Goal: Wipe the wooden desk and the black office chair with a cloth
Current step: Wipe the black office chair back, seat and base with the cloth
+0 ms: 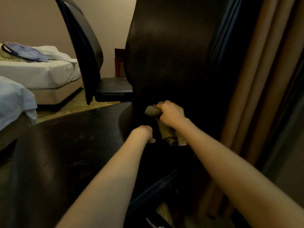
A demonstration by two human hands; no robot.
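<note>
1. Edges & room: black office chair (172,89) filled mid-frame; R edge of its backrest (172,46), w/ bluish piping, sat just beside the tan curtain (256,79), so little gap there; L edge had open air btwn it & a second chair (85,46) standing behind; seat (65,145) spread toward lower L, its far edge curved, patterned floor (74,106) showing beyond; a bed (41,71) stood well apart on the L.
2. Hands: right hand (171,114) was fisted round the cloth (152,111), pressed vs. the lower backrest near where back met seat; left hand (144,133) lay just below & L of it, at the back/seat crease, fingers curled under, thumb showing; couldn't tell if it gripped anything; the two hands were near, not touching.
3. Axis: cloth's long axis ran roughly up-down, tilted; bunched end stuck out of the fist to upper L, against the backrest; loose tail hung below the wrist toward lower R; backrest stood upright, long axis vertical; seat ran out from its foot toward the L.
4. Materials: cloth olive-tan, soft, rolled in thick folds; chair dark, smooth, faint sheen; seat surface dull w/ pale dusty smudges; curtain heavy fabric in deep vertical pleats; bed had white sheets, w/ a bluish bundle (28,51) on top; view blurred, so fine detail was lost.
</note>
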